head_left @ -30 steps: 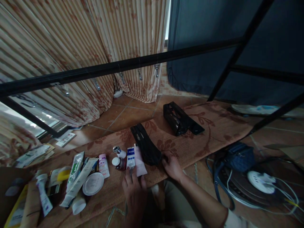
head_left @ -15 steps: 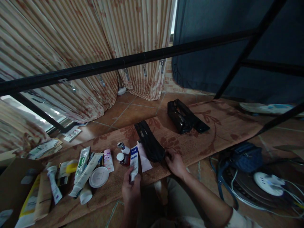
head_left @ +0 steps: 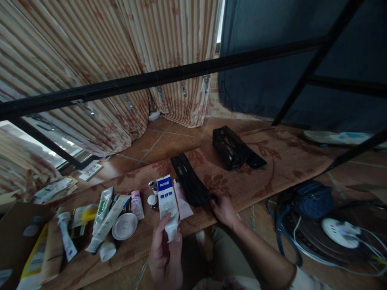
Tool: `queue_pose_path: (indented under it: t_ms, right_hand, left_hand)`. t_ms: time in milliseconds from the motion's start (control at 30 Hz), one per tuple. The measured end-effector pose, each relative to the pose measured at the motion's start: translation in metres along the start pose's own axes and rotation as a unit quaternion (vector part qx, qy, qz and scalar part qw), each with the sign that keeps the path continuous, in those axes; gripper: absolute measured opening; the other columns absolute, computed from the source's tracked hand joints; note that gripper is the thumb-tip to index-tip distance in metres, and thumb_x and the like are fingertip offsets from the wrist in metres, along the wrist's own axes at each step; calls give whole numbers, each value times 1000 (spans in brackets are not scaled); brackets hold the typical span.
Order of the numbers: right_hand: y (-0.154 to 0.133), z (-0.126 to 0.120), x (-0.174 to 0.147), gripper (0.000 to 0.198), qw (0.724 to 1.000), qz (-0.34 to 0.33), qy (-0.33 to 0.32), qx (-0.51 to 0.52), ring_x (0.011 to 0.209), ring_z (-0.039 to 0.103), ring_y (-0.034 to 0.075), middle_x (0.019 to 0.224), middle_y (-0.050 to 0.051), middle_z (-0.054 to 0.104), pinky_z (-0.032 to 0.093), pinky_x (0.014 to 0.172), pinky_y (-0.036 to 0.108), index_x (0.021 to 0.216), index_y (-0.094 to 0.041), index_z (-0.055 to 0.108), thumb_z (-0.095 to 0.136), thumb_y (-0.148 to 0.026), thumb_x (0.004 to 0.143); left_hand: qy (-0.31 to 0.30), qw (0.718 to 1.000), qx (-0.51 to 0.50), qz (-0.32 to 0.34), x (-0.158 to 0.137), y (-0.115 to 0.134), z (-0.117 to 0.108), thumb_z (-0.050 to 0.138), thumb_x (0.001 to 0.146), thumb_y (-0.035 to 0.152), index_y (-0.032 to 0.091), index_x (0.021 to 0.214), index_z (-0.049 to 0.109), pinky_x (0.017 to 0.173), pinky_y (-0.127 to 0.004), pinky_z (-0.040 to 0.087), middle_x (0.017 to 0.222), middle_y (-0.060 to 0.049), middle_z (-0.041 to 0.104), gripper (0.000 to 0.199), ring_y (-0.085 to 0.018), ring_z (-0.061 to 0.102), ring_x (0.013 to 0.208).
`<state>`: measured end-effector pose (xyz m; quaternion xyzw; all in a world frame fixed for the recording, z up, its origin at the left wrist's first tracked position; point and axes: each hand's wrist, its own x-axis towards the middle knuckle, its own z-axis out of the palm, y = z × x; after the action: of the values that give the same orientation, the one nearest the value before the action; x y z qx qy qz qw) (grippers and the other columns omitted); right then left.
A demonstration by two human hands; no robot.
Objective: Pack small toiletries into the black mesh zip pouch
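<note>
My left hand [head_left: 167, 255] pinches the lower end of a white tube with a blue band [head_left: 168, 203], raised with its printed side toward me. My right hand [head_left: 223, 207] lies low on the cloth, its curled fingers closed at the near end of a long black zip pouch [head_left: 191, 181]; the fingertips are partly hidden. Between the tube and the pouch lies a pale pink tube [head_left: 183, 201]. Just left of the held tube stand a small bottle with a white cap [head_left: 152, 200] and a silver-topped bottle [head_left: 152, 185], both partly covered by it.
A second black pouch [head_left: 231, 149] sits farther back on the patterned cloth [head_left: 256, 181]. Several tubes, a round white lid [head_left: 124, 226] and a pink bottle [head_left: 137, 204] lie leftward, beside a cardboard box [head_left: 18, 233]. A black metal bar [head_left: 181, 72] crosses ahead. A power strip [head_left: 340, 233] lies right.
My left hand has lifted the white and blue tube toward me and slightly left, turning its print more into view. My right hand stays by the pouch.
</note>
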<state>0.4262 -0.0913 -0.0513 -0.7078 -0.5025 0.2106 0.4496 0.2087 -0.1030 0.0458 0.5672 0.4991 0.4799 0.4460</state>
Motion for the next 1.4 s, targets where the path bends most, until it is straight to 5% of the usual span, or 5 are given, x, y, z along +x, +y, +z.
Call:
queue_pose_path:
  t_ms: [167, 367, 1000, 1400]
  right_hand:
    - [2, 1, 0, 30, 1000, 2, 6, 2, 91, 60, 19, 95, 4, 64, 45, 84, 31, 93, -19, 62, 43, -11, 71]
    - [-2, 0, -1, 31, 1000, 3, 6, -1, 89, 61, 18, 94, 4, 64, 45, 82, 30, 94, -19, 62, 42, -11, 72]
    - [-4, 0, -2, 28, 1000, 3, 3, 2, 91, 60, 19, 96, 5, 63, 45, 84, 31, 93, -19, 62, 42, -13, 75]
    - [-2, -1, -1, 28, 1000, 5, -2, -18, 88, 61, 20, 94, 5, 64, 46, 81, 32, 93, -19, 63, 42, -14, 75]
  left_hand:
    - [-80, 985, 117, 96, 12, 5, 8, 60, 83, 32, 22, 126, 54, 94, -34, 49, 125, -9, 60, 45, -23, 57, 114]
    - [-136, 968, 173, 124, 29, 14, 23, 58, 84, 30, 25, 126, 52, 92, -33, 50, 123, -7, 59, 43, -20, 58, 112]
    - [-147, 961, 196, 129, 30, 15, 29, 56, 86, 29, 25, 124, 51, 89, -30, 50, 120, -7, 59, 39, -18, 60, 107]
    - [-61, 985, 137, 84, 14, 1, 17, 60, 82, 29, 22, 119, 56, 95, -35, 47, 120, -7, 61, 37, -21, 58, 112]
